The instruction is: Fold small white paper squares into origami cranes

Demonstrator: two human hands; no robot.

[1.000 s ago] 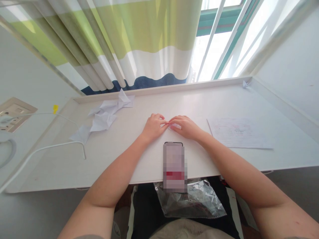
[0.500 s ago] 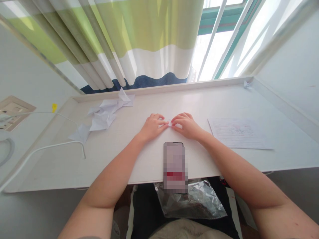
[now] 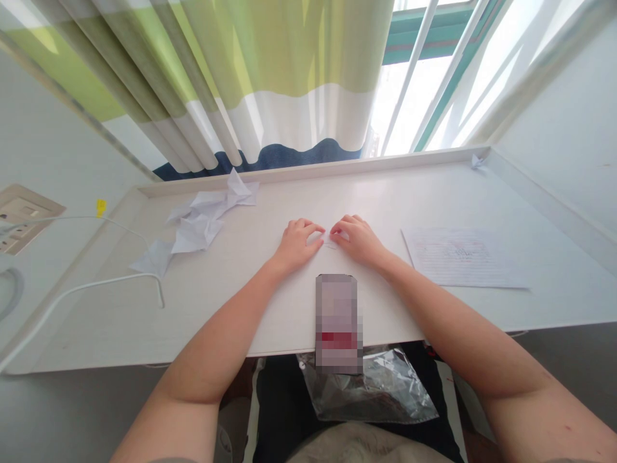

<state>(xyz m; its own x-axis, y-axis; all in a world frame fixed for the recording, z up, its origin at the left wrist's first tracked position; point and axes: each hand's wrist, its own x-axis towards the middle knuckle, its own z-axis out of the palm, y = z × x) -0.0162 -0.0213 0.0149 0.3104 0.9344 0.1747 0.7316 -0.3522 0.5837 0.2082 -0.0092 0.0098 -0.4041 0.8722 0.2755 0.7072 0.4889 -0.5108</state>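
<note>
1. White tabletop point(image 3: 380, 302), frame centre: the left hand point(image 3: 297, 243) and right hand point(image 3: 355, 238) face each other, fingers curled inward, wrists low.
2. The lined sheet point(image 3: 465, 257) at right bears writing too small to read.
3. A small paper point(image 3: 330, 245) lies between the two hands' fingertips; whether either grip is pinching it, I cannot tell.

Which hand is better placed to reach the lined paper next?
Likely the right hand: it is clearly nearer the lined paper, which lies on its outer side. The left hand is farther off.
</note>
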